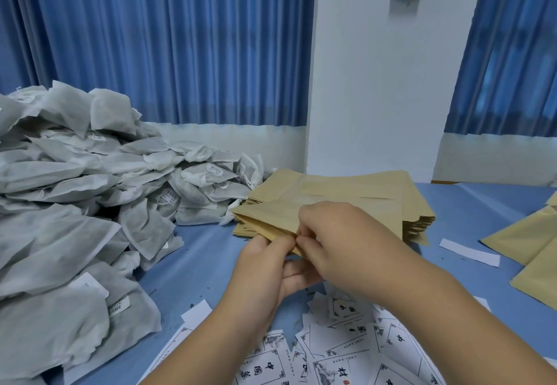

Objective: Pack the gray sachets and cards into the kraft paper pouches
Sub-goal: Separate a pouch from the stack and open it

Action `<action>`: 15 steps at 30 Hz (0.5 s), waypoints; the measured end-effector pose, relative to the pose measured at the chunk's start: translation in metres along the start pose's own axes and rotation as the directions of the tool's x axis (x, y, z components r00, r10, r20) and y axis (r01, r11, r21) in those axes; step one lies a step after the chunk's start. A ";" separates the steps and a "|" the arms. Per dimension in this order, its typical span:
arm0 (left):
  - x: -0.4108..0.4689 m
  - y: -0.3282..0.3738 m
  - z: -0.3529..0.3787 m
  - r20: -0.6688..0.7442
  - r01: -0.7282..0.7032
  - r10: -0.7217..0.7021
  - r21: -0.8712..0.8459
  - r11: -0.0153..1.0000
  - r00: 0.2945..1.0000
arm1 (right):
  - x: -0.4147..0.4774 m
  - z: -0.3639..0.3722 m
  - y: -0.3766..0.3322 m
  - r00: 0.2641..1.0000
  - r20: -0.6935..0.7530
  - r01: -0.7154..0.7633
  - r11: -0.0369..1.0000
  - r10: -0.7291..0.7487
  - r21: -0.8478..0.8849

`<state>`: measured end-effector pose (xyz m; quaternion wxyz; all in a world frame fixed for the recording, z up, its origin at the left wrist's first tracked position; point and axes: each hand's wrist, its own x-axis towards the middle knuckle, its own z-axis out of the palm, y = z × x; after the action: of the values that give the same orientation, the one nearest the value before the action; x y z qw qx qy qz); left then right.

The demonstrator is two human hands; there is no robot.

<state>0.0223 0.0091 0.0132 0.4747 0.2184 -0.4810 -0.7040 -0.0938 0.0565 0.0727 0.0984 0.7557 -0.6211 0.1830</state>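
Sachets (75, 197) heaped at left, pouch stack (331, 200) centre behind hands, cards (340, 351) nearest, more pouches (533, 252) right.

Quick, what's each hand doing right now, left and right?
Left hand: fingers pinch the near edge of the top kraft paper pouch.
Right hand: fingers pinch the same edge, right beside the left.

On the blue-covered desk (193, 270), both hands meet at the near edge of a stack of flat kraft paper pouches (337, 200). The left hand (268, 267) and right hand (337, 240) pinch the top pouch's corner together. A heap of gray fabric sachets (75, 203) fills the left edge; white printed cards (340, 351) lie scattered along the near edge.
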 end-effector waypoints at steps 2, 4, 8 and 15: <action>0.001 -0.001 -0.001 -0.005 0.005 -0.005 0.026 1.000 1.000 | 0.000 0.002 -0.003 1.000 0.003 0.023 0.999 -0.023 -0.043; 0.003 -0.001 -0.004 -0.010 0.001 0.000 0.086 0.996 1.000 | -0.001 0.002 -0.003 1.000 0.006 0.023 0.998 -0.023 -0.057; 0.006 -0.002 -0.008 0.001 -0.030 0.030 0.114 0.993 1.000 | -0.002 0.002 0.000 1.000 0.020 -0.006 1.000 0.006 -0.020; 0.005 -0.002 -0.011 0.038 -0.051 0.046 0.120 0.992 0.998 | -0.003 0.002 0.004 0.999 0.006 -0.042 0.997 0.042 0.062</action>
<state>0.0272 0.0003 0.0071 0.4691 0.2225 -0.5360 -0.6657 -0.0975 0.0578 0.0697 0.0695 0.7456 -0.6310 0.2028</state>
